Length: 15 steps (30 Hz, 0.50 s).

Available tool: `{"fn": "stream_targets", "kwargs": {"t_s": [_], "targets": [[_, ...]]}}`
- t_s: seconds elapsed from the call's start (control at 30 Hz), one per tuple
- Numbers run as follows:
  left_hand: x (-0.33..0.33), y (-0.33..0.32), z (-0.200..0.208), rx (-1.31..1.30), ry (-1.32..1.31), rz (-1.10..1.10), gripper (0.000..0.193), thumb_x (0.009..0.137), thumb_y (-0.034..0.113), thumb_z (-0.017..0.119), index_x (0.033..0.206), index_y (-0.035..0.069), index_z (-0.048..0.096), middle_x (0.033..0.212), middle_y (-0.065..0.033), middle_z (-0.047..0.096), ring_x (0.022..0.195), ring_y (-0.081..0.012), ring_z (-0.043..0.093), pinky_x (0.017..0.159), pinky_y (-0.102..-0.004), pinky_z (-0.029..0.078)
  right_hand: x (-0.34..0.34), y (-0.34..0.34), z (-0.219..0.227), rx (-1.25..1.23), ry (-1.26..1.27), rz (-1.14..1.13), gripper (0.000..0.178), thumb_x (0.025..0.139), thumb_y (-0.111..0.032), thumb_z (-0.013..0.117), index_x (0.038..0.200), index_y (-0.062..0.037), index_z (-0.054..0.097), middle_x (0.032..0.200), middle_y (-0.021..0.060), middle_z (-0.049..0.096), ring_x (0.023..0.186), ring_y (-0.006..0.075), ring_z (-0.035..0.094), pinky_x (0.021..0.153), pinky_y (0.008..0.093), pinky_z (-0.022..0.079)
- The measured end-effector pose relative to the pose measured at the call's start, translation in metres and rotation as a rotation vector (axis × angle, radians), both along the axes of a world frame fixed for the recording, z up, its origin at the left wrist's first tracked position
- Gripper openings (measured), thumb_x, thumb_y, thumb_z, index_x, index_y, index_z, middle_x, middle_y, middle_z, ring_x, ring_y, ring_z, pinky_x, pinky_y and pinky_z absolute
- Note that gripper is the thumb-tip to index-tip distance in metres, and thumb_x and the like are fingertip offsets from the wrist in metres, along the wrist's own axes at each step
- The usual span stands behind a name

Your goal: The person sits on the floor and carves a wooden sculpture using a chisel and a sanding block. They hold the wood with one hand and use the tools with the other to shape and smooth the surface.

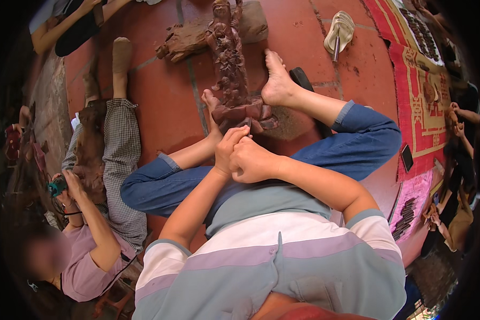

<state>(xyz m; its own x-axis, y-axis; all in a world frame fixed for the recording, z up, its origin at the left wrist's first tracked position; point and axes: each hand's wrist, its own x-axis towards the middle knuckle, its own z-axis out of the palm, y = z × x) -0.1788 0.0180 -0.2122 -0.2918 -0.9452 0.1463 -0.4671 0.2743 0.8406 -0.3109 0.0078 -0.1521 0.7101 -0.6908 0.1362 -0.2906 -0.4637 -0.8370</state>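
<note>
Between my bare feet a dark reddish-brown carved wooden statue (230,66) lies with its base (242,113) toward me. The shaft is covered in deep relief. Both my hands are closed together just short of that base. My left hand (228,148) is wrapped round a thin carving chisel (249,122), whose narrow blade points at the base's near edge. My right hand (252,160) is a fist pressed against the left one, over the tool's handle end. The handle itself is hidden by my fingers.
A rough log (189,40) lies under the statue's far part. On the tiled floor a mallet (337,45) rests on a pale sandal (345,26). At right are a red patterned mat (402,96), a phone (407,158) and several tools (405,217). A person at left holds a green power tool (57,185).
</note>
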Motion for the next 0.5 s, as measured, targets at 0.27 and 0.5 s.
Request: {"fn": "stream_targets", "kwargs": {"t_s": [0.27, 0.5], "targets": [[-0.007, -0.005, 0.006, 0.049, 0.097, 0.058, 0.025, 0.077, 0.000, 0.069, 0.102, 0.001, 0.066, 0.102, -0.0128, 0.066, 0.091, -0.0282, 0.065, 0.075, -0.0331, 0.054, -0.001, 0.001, -0.007, -0.017, -0.061, -0.084, 0.004, 0.057, -0.009, 0.064, 0.054, -0.0068, 0.062, 0.058, 0.0071, 0.057, 0.063, 0.0247, 0.053, 0.070, 0.0374, 0.039], [-0.014, -0.022, 0.009, -0.013, 0.068, 0.110, 0.032, 0.076, -0.007, 0.067, 0.107, 0.000, 0.065, 0.104, -0.0129, 0.065, 0.093, -0.0230, 0.064, 0.079, -0.0296, 0.054, -0.003, -0.010, -0.005, -0.047, -0.046, -0.072, 0.009, 0.054, -0.012, 0.065, 0.052, -0.0040, 0.061, 0.056, 0.0124, 0.057, 0.062, 0.0286, 0.054, 0.069, 0.0386, 0.040]]}}
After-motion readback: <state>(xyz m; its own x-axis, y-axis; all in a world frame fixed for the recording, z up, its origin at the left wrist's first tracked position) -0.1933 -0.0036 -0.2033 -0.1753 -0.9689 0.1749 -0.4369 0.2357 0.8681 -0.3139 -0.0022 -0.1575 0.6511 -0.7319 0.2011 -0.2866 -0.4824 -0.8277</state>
